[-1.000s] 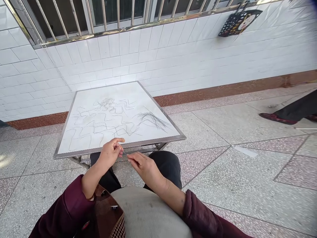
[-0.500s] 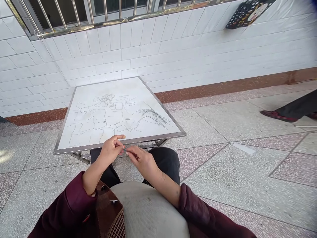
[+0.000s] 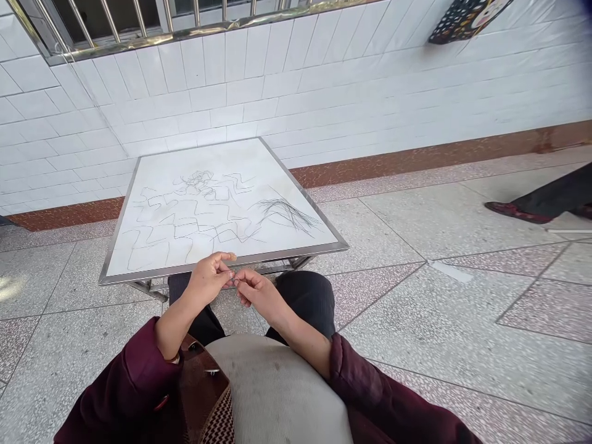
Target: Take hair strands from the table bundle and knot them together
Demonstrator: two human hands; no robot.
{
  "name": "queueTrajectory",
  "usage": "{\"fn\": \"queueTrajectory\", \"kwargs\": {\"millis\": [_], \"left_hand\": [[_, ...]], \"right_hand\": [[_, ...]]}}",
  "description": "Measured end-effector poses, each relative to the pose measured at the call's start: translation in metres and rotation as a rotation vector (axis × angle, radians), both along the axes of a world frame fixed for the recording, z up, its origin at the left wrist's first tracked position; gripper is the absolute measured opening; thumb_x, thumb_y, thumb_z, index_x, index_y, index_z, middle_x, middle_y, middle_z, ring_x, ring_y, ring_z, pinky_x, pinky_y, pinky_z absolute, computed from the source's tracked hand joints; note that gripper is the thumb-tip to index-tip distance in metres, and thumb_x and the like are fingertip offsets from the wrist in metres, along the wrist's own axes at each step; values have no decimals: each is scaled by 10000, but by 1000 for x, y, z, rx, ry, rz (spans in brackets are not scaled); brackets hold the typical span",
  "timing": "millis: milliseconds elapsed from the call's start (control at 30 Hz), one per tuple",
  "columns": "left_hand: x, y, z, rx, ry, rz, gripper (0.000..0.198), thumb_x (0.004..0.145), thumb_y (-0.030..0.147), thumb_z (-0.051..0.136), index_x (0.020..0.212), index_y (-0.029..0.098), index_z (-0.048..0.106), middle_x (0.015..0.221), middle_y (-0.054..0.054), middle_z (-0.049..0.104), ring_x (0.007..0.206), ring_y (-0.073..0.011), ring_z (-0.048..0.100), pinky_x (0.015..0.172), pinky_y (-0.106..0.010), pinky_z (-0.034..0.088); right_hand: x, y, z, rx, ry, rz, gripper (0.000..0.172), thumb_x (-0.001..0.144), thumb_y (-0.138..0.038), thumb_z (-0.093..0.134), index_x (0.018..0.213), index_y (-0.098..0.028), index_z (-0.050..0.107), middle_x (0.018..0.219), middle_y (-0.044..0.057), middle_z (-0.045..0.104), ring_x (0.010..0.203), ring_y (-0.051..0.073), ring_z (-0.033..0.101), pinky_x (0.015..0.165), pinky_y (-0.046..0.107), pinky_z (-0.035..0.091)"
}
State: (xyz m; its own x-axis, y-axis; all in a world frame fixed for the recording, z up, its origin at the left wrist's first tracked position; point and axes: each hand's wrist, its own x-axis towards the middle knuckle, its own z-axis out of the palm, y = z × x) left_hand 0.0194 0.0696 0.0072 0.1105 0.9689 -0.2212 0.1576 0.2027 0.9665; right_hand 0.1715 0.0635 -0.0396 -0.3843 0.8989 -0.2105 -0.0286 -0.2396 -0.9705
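Note:
In front of my lap, my left hand (image 3: 210, 280) and my right hand (image 3: 259, 295) meet just beyond the near edge of the white table (image 3: 161, 262). Both pinch with thumb and forefinger, fingertips nearly touching. Between them shows a tiny dark, thin piece, too small to name. Bent, thin dark strands like wire (image 3: 198, 225) are spread over the left and middle of the tabletop. A tangled clump of strands (image 3: 198, 180) lies farther back. To the right sits a loose bundle of straighter strands (image 3: 289, 214).
The table's metal rim stands close to a white tiled wall (image 3: 324, 105) below a barred window (image 3: 152, 31). A patterned bag (image 3: 467, 21) hangs at upper right. Another person's shoe (image 3: 518, 211) and a white strip (image 3: 451, 271) are on the floor at right.
My right hand has turned slightly, its fingers now curled in more beside my left fingertips. My left hand stays almost where it was. The view has shifted a little.

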Motion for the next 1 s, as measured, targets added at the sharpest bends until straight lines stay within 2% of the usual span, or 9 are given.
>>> {"fn": "queueTrajectory", "kwargs": {"millis": [133,433,567,700,1000], "left_hand": [[-2,1,-5,-1,10,4,319,745,70,598,1049,155,642,659,37,619,543,-95,607,582,-234,526],[-7,5,-6,-65,-84,40,300,733,114,680,1031,143,655,657,31,621,541,-89,629,586,-229,544],[-7,5,-5,-66,-68,43,295,735,97,680,1025,140,657,654,31,623,522,-82,621,572,-223,548],[-10,4,-1,-51,-63,61,302,738,76,663,1033,138,654,660,30,620,546,-91,637,555,-211,543],[-8,2,-1,-56,-61,51,298,737,83,675,1030,138,661,671,22,634,526,-84,624,542,-209,538]], "right_hand": [[-4,0,-3,-37,24,-18,133,759,-334,582,731,-212,536,552,-74,507,454,78,420,470,223,339],[0,-3,-7,-39,120,35,307,794,-493,661,813,-202,568,649,-50,556,538,89,465,535,239,366],[0,-5,-6,-40,159,33,314,792,-492,679,815,-194,581,655,-48,553,558,89,459,554,240,354],[1,-7,-2,-125,224,56,322,777,-484,706,873,-194,604,680,-47,545,584,88,459,538,226,322],[4,-8,-3,-279,290,68,299,748,-450,739,786,-198,583,629,-47,541,549,82,430,511,215,266]]}}
